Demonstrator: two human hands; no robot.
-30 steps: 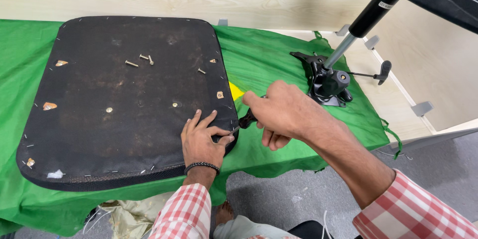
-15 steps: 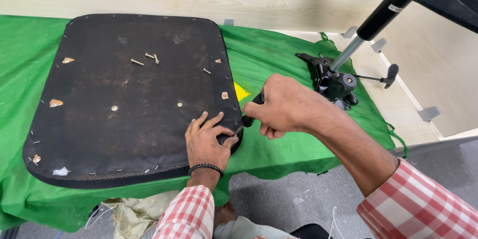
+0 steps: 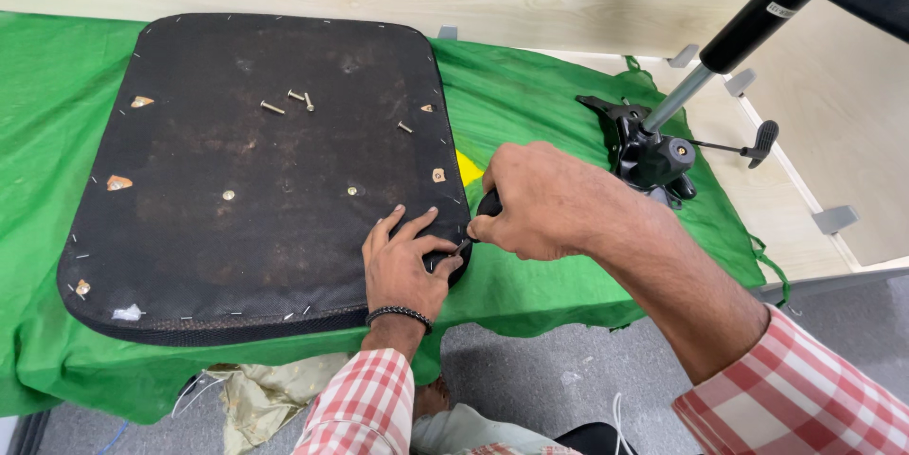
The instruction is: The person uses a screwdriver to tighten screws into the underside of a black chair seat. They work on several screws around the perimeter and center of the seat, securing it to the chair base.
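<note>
seat panel [image 3: 256,171]: a flat, rounded-corner slab lying underside up, covered in coarse black fabric, dusty and brown-stained, with small staples along its edge and a few torn spots showing pale wood.
green cloth [image 3: 559,105]: thin, shiny, wrinkled fabric spread under the seat panel and hanging over the near edge of the table.
loose screws [image 3: 289,100]: short, brass-coloured metal pieces lying on the seat panel toward its far side.
left hand [image 3: 405,264]: rests flat on the near right corner of the seat panel, fingers spread wide and slightly bent, fingertips pressing on the fabric; it grips nothing. a dark beaded band sits on the wrist.
right hand [image 3: 544,199]: just off the right edge of the seat panel, fingers curled tight in a fist around a black tool handle.
tool handle [image 3: 489,203]: black, rounded, mostly hidden by the fist; a thin metal tip shows at the near right corner of the seat panel, beside the left fingertips. what kind of tool it is cannot be told.
chair mechanism [image 3: 649,152]: black metal bracket with a grey cylinder and lever, lying on the green cloth well to the right of the seat panel.
sleeves: red and white check fabric.
</note>
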